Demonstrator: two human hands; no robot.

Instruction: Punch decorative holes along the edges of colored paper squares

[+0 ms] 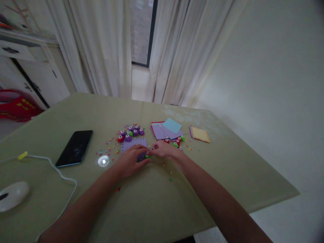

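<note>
My left hand [133, 158] curls its thumb and fingers around a dark purple craft punch [141, 157], low over the table at the near edge of a purple card [134, 143]. A row of small punched holes runs along the card's edges. My right hand [162, 149] meets the left one fingertip to fingertip, its fingers pinched together beside a bit of green [147, 156]. What lies in that pinch is too small to make out. Several purple, red and green craft punches [128, 137] with eye-like tops cluster behind the card. More red and green punches [178, 141] sit beyond my right hand.
Loose paper cards [172, 125] are stacked at the back, a yellow-topped card pile [199, 134] right of them. Confetti is scattered about. A phone [75, 148], a round clear dish [103, 161], a white cable [60, 173] and a mouse [14, 195] occupy the left side.
</note>
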